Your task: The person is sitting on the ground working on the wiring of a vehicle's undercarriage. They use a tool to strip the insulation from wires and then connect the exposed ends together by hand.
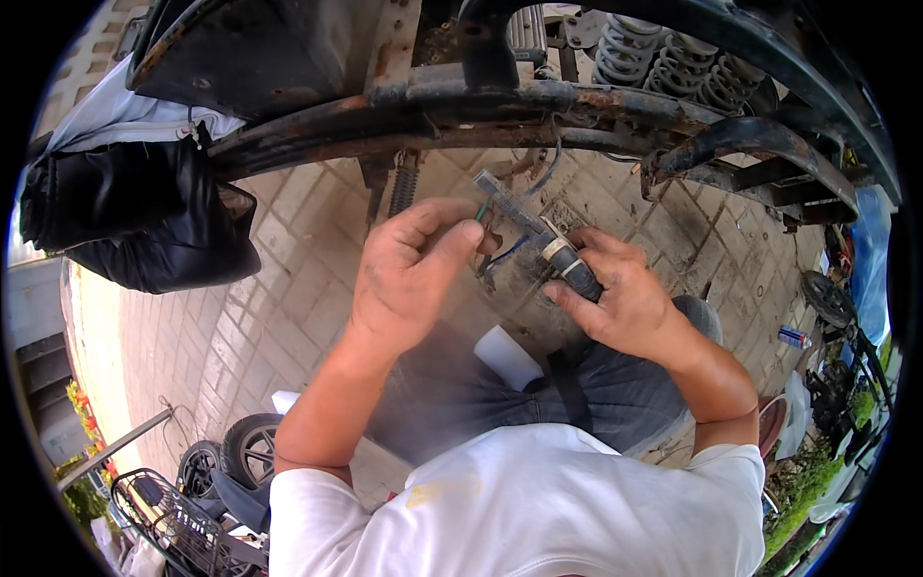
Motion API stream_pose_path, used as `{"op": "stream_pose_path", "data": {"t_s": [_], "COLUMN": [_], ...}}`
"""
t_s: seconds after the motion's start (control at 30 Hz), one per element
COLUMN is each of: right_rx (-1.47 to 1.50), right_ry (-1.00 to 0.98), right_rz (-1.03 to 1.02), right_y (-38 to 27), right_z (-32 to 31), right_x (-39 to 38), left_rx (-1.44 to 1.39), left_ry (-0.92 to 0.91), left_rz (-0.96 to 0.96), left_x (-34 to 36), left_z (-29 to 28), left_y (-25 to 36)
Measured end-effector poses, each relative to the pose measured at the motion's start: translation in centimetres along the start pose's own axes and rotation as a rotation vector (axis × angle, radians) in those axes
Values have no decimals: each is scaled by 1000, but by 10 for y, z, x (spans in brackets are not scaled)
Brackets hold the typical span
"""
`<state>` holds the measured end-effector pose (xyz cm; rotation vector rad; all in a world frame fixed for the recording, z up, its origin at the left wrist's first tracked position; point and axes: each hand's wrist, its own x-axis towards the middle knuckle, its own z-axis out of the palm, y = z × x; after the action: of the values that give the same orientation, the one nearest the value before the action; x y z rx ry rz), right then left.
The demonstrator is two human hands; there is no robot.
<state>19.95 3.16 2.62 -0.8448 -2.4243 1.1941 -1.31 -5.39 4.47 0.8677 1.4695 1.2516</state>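
Note:
My right hand [630, 296] is closed around a dark, short cylindrical part [571, 266] with a pale ring on it. A greyish ribbed bar [512, 204] extends from that part up and to the left; its exact kind I cannot make out. Between thumb and forefinger, my left hand [409, 269] pinches a thin green wire [483, 208] beside the bar. A blue wire [507, 252] runs between the two hands. Both hands are above my knees, below a rusty black metal frame [423, 108].
Coil springs [627, 50] stand behind the frame. A black leather-like bag or cover [144, 216] hangs at the left. A white roll-shaped object [508, 358] rests by my lap. Brick paving [298, 260] lies below, with a can [794, 337] at the right and wheels [252, 450] at lower left.

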Motion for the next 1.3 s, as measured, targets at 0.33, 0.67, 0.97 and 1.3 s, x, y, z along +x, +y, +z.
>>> {"op": "stream_pose_path", "data": {"t_s": [0.33,0.67,0.97,1.3], "right_rx": [-379,-233,54,325], "right_ry": [160,173,120,120], "right_rz": [-198,-248,-122,21], "right_y": [-3,8,12,12], "right_z": [9,13,17,-5], "right_x": [2,6,5,9], "left_rx": [186,208,672,344], "left_ry": [-60,-55,-23,-21], "left_rz": [222,205,428,288], "left_x": [-2,-3,18,26], "left_z": [1,7,10,2], "left_y": [-19,-18,-6,-14]}}
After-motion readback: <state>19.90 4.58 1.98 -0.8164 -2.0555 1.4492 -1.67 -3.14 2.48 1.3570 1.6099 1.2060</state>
